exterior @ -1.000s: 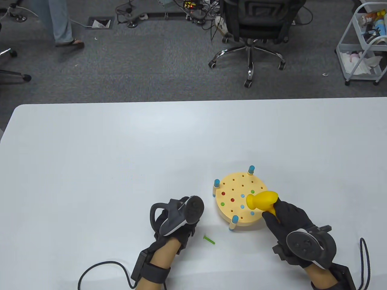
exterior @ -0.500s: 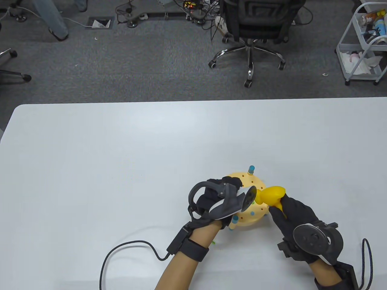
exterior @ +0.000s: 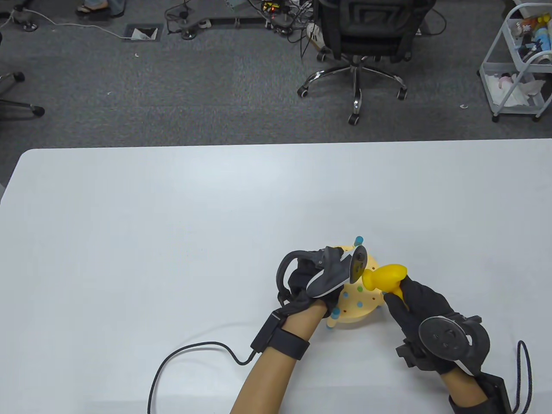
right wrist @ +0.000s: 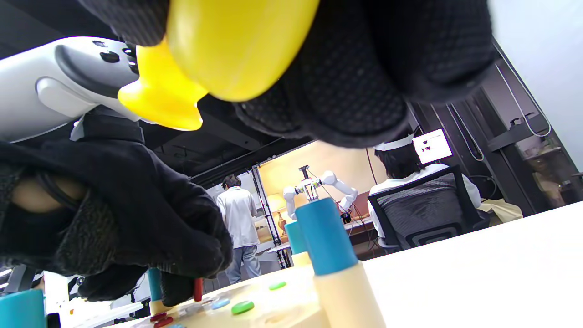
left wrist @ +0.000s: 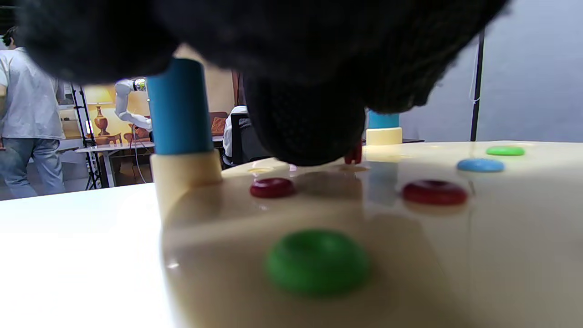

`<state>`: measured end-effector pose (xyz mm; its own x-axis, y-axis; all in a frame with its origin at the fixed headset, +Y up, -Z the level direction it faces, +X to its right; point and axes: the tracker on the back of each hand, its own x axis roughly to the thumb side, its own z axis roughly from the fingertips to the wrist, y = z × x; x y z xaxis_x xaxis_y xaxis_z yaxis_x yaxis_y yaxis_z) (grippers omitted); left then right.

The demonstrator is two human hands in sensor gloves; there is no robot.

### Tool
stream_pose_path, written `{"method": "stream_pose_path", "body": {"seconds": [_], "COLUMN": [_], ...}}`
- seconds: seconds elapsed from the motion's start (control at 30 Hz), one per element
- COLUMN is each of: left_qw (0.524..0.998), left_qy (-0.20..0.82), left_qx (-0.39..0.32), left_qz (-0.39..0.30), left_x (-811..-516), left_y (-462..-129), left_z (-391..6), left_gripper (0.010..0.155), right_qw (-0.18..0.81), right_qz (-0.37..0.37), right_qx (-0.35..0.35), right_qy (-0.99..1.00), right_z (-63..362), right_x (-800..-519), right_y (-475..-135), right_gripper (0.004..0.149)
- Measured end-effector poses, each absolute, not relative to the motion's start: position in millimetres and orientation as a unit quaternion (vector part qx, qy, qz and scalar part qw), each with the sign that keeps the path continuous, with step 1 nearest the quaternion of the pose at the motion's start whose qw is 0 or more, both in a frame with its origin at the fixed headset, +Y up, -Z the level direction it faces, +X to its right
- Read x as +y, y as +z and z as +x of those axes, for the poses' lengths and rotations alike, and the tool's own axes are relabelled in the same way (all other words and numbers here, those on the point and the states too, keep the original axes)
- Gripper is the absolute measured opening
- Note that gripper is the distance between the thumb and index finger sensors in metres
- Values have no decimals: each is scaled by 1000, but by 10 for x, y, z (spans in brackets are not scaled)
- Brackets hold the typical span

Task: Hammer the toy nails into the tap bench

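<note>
Round cream-yellow plastic tap bench (exterior: 360, 302) on blue-capped peg legs, near the front edge of the white table (exterior: 172, 224), right of centre. Flat nail heads, red, green and blue, sunk flush into the bench top, seen close in the left wrist view: a green one (left wrist: 317, 260) nearest, two red ones (left wrist: 434, 192) behind it, a blue one (left wrist: 480, 165) farther back. A red toy nail (right wrist: 198, 289) upright on the bench top, shaft not yet driven in, pinched between the fingertips of the black-gloved left hand (exterior: 308, 280), fingers curled down over the bench's left half; how deep the nail sits cannot be told. Grey-and-white tracker (exterior: 334, 274) strapped to the back of that hand, covering much of the bench from the table view. Yellow plastic toy hammer (exterior: 384, 278) held above the bench's right edge, flared striking face turned toward the left hand's tracker and very close to it; touching or not, cannot be told. Handle wrapped by the curled fingers of the black-gloved right hand (exterior: 420, 308), just right of the bench. Black cable (exterior: 189, 358) trailing from the left wrist strap across the table, left of the bench. Beyond the table, far behind the bench, a black office chair (exterior: 366, 39) on grey carpet and a white wire trolley (exterior: 515, 64) at the far right.
</note>
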<state>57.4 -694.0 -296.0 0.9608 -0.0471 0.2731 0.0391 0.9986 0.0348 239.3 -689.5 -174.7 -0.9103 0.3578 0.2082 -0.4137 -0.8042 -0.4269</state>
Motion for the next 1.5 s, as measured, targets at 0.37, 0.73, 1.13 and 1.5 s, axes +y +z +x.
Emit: {"method": "stream_pose_path", "body": {"seconds": [0.37,0.73,1.13,1.5], "left_qw": [992,988,983,975], "left_qy": [-11,-2,152,186], "left_qx": [-126,-142,-91,-119], "left_qz": [9,67,41,36], "left_x": [-6991,-6829,-7194,-7399], "left_y": [-2986,-2816,-3010,-3031], "left_z": [556,438,-234,-268], "left_gripper": [44,57,67,52], "right_qw": [204,203,193,-86], "right_qz": [63,65,64,99], "right_qx": [-234,-230,-224,-221], "right_qy": [948,950,953,966], "right_z": [2375,2366,2320,1728], "right_x": [-6900,-6901,-6935,-6759], "right_y": [-1744,-1741,-1765,-2055], "right_gripper": [66,66,66,66]}}
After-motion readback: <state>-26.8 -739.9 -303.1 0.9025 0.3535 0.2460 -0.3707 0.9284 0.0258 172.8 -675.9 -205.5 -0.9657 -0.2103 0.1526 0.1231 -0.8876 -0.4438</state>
